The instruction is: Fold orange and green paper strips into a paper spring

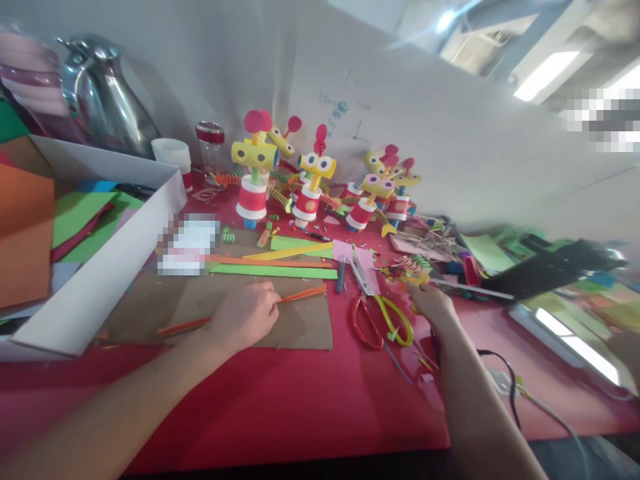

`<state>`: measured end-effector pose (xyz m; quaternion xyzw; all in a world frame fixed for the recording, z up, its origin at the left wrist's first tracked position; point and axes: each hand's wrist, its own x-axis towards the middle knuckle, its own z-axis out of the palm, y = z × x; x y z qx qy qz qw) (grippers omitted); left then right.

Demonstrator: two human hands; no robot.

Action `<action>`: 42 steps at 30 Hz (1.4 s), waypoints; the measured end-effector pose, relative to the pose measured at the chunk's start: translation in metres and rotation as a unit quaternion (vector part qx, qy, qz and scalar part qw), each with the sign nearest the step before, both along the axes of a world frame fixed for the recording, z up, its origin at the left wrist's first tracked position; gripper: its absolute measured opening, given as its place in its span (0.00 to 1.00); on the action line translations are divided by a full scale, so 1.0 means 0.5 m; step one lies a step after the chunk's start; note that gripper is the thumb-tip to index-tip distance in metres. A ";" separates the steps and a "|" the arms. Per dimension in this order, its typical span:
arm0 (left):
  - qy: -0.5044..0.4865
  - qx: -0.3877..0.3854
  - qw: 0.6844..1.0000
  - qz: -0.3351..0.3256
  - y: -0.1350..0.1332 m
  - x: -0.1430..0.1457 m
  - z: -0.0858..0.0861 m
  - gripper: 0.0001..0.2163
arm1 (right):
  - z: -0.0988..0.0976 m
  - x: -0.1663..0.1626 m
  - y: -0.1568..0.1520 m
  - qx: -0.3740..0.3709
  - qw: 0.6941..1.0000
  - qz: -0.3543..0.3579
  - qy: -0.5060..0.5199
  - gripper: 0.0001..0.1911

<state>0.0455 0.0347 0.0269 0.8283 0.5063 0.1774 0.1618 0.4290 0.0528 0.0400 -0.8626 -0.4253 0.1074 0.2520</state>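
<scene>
My left hand (250, 313) is closed on a folded orange paper strip (303, 293), pinching it over brown cardboard (300, 327); an orange end shows on each side of the hand. To the right, my right hand (433, 303) curls its fingers around something small and yellow (419, 279), blurred and partly hidden. A long whitish rod (473, 288) runs rightward from beside that hand. Between the hands lie scissors (367, 287) with one red and one yellow handle, blades partly apart. Green (275, 271) and yellow paper strips (290, 251) lie just beyond my left hand.
Several paper-cup figures (251, 199) with coiled arms stand along the wall. A white box (115, 247) of coloured paper is at left, near a steel jug (113, 100), a paper cup (173, 155) and a jar (211, 150). At right are a lit lamp (575, 343) and cables (555, 413).
</scene>
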 end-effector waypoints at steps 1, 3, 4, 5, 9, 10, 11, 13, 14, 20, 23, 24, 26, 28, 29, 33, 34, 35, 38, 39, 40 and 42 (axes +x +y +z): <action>-0.025 -0.022 0.999 0.014 0.002 -0.001 0.003 0.14 | 0.002 -0.007 -0.004 0.003 1.000 -0.011 -0.026 0.08; -0.095 -0.092 0.991 0.035 0.008 -0.006 0.012 0.12 | 0.006 -0.046 -0.017 0.038 0.997 -0.018 -0.069 0.10; -0.138 -0.138 0.980 0.044 0.010 -0.009 0.017 0.12 | 0.007 -0.080 -0.025 0.096 0.991 0.012 -0.097 0.13; -0.185 -0.189 0.963 0.052 0.013 -0.012 0.023 0.12 | 0.008 -0.121 -0.033 0.135 0.987 0.054 -0.067 0.13; -0.339 -0.355 0.866 0.098 0.015 -0.023 0.044 0.12 | 0.007 -0.312 -0.057 0.074 0.864 0.319 0.381 0.18; -0.357 -0.373 0.850 0.100 0.014 -0.024 0.049 0.13 | 0.007 -0.351 -0.058 0.054 0.821 0.337 0.457 0.19; -0.365 -0.383 0.843 0.096 0.013 -0.025 0.053 0.13 | 0.005 -0.382 -0.057 0.045 0.793 0.346 0.499 0.18; -0.367 -0.377 0.847 0.079 0.011 -0.024 0.060 0.12 | 0.001 -0.420 -0.051 0.065 0.782 0.336 0.521 0.14; -0.360 -0.366 0.855 0.068 0.009 -0.024 0.063 0.11 | -0.002 -0.427 -0.047 0.076 0.784 0.328 0.521 0.12; -0.273 -0.308 0.911 0.025 0.003 -0.015 0.080 0.08 | -0.021 -0.422 -0.041 0.081 0.772 0.258 0.576 0.10; -0.247 -0.312 0.917 0.035 0.002 -0.013 0.086 0.07 | -0.026 -0.414 -0.039 0.094 0.757 0.200 0.615 0.10; -0.244 -0.319 0.915 0.038 0.002 -0.013 0.087 0.07 | -0.027 -0.410 -0.037 0.097 0.755 0.187 0.621 0.11; -0.247 -0.333 0.909 0.041 0.003 -0.013 0.086 0.07 | -0.024 -0.400 -0.030 0.102 0.752 0.175 0.627 0.11; -0.253 -0.347 0.902 0.045 0.005 -0.014 0.081 0.07 | -0.017 -0.387 -0.023 0.113 0.748 0.162 0.633 0.10; -0.257 -0.354 0.898 0.047 0.006 -0.014 0.078 0.07 | -0.013 -0.381 -0.019 0.124 0.747 0.150 0.636 0.10; -0.280 -0.376 0.882 0.043 0.008 -0.017 0.070 0.07 | -0.001 -0.359 -0.010 0.170 0.745 0.119 0.635 0.11; -0.286 -0.376 0.880 0.045 0.008 -0.017 0.069 0.07 | 0.000 -0.355 -0.008 0.172 0.743 0.119 0.636 0.11; -0.289 -0.375 0.879 0.048 0.009 -0.018 0.070 0.07 | 0.001 -0.350 -0.006 0.178 0.740 0.119 0.638 0.11; -0.296 -0.363 0.881 0.065 0.009 -0.020 0.070 0.06 | 0.003 -0.330 0.001 0.245 0.720 0.093 0.642 0.12; -0.300 -0.359 0.881 0.073 0.010 -0.021 0.070 0.06 | 0.004 -0.322 0.003 0.283 0.712 0.074 0.638 0.13; -0.309 -0.356 0.878 0.082 0.010 -0.021 0.069 0.06 | 0.005 -0.317 0.005 0.326 0.707 0.051 0.626 0.13; -0.344 -0.359 0.862 0.102 0.011 -0.021 0.067 0.07 | 0.004 -0.315 0.003 0.360 0.709 0.016 0.606 0.14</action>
